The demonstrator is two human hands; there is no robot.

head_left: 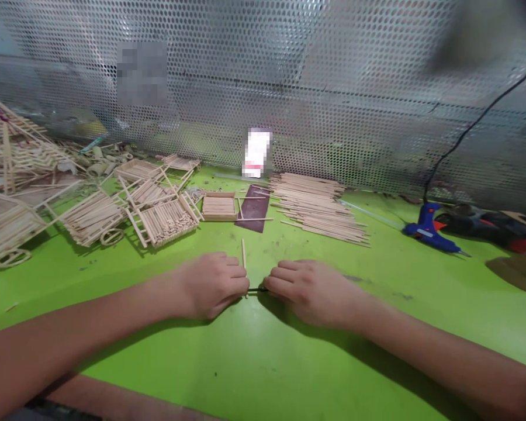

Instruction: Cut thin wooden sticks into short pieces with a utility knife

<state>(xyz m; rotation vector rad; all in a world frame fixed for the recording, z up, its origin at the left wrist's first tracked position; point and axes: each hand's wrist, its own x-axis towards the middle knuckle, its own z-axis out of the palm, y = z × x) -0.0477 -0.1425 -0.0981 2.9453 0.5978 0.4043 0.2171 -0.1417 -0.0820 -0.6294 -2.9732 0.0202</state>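
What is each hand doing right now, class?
Left hand: closed, holding a stick and dark strip.
Right hand: closed, holding the dark strip.

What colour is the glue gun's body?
The glue gun's body is blue, best seen in the head view.

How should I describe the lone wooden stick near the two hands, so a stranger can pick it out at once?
On the green work table, find the person's left hand and right hand, almost meeting at the fingertips. Between them, one thin wooden stick points away from the person, crossing a short black piece. Unlike the pile of sticks behind, it lies alone.
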